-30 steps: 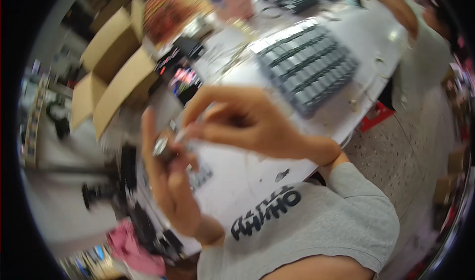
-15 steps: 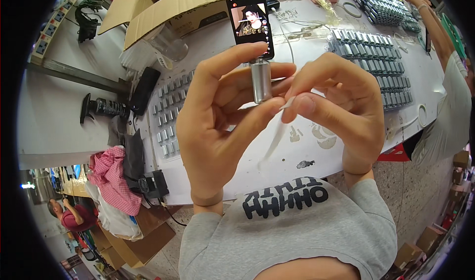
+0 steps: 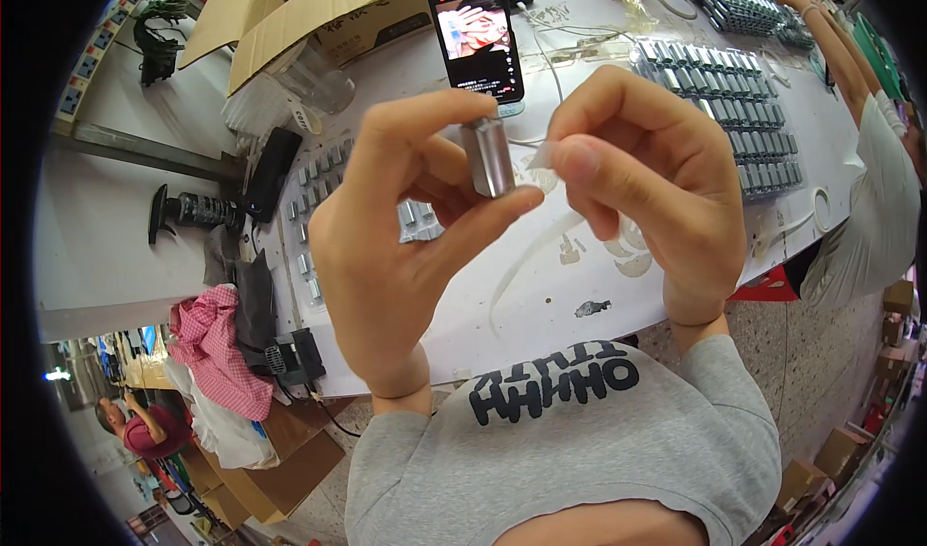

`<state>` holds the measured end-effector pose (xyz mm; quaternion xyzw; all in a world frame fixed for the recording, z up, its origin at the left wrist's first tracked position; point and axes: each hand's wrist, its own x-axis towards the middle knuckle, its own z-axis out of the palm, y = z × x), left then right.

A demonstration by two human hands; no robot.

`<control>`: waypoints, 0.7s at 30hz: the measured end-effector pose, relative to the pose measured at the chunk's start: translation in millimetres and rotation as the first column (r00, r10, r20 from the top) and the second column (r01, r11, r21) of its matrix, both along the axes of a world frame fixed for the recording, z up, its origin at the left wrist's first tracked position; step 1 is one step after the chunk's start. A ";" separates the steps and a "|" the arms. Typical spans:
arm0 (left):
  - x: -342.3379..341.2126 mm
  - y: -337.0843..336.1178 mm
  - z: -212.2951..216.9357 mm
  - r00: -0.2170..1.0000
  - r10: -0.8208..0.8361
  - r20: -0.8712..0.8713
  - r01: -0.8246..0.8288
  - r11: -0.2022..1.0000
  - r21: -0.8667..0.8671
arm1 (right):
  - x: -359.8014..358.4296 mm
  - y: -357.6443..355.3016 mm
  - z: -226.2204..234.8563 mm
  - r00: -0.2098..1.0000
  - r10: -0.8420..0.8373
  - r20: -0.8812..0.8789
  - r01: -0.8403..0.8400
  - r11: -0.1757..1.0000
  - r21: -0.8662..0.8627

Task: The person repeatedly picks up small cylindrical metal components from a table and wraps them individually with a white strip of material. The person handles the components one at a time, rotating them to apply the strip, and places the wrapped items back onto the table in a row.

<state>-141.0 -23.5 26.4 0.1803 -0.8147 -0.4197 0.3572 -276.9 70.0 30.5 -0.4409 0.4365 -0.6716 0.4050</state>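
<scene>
A silver metal piece shaped like a short tube [image 3: 490, 155] is held upright, slightly tilted, between the index finger and thumb of my left hand [image 3: 372, 247]. My right hand [image 3: 666, 184] is closed in a pinch on a thin whitish strip [image 3: 539, 156], whose short end sticks out from thumb and index finger toward the tube without touching it. A longer translucent length [image 3: 512, 274] curves down below the right hand; whether it is the same strip is hidden by the fingers. Rows of similar silver pieces [image 3: 311, 198] stand behind my left hand.
A lit phone [image 3: 475, 39] stands beyond my hands, beside an open cardboard box [image 3: 328, 20] and a clear plastic cup [image 3: 323, 83]. More silver pieces [image 3: 724, 102] fill trays at the right. A black-topped bottle [image 3: 198, 210] is at left. Another person's arm [image 3: 840, 49] reaches in at far right.
My hands have drawn apart, the left moving left with the tube and tilting it. The strip in my right hand has come away from beside the left thumb. The phone picture differs.
</scene>
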 end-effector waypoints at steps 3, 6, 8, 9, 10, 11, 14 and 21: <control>1.8 1.0 0.2 0.991 -0.066 0.115 0.066 0.998 0.004 | 3.4 -2.4 -9.8 0.999 -0.013 -0.047 0.014 1.000 0.003; 2.9 1.5 -2.3 0.995 -0.028 0.101 0.033 0.998 -0.050 | 5.3 -1.7 -12.5 0.996 -0.012 -0.094 0.015 0.999 0.033; 3.7 2.1 -3.4 0.995 0.014 0.098 -0.003 0.994 -0.109 | 6.7 -2.1 -15.4 0.986 -0.025 -0.166 0.028 0.999 0.019; 4.3 2.5 -3.9 0.995 0.036 0.096 -0.022 0.990 -0.138 | 7.4 -2.6 -16.3 0.981 -0.028 -0.190 0.032 0.999 0.015; 3.5 2.6 -3.5 0.994 0.046 0.100 -0.030 0.988 -0.149 | 7.5 -3.4 -15.8 0.982 -0.034 -0.188 0.038 0.999 0.017; 2.9 3.3 -2.5 0.993 0.056 0.104 -0.039 0.987 -0.159 | 7.4 -4.0 -15.2 0.982 -0.040 -0.187 0.044 0.999 0.019; 2.8 2.6 -3.5 0.995 0.044 0.088 -0.027 0.982 -0.186 | 6.9 -3.5 -14.5 0.983 -0.049 -0.176 0.053 0.998 0.020; 5.4 -5.2 -2.1 0.995 0.002 0.099 0.033 0.936 -0.351 | 8.1 -3.1 -15.0 0.965 -0.081 -0.249 0.084 0.996 0.003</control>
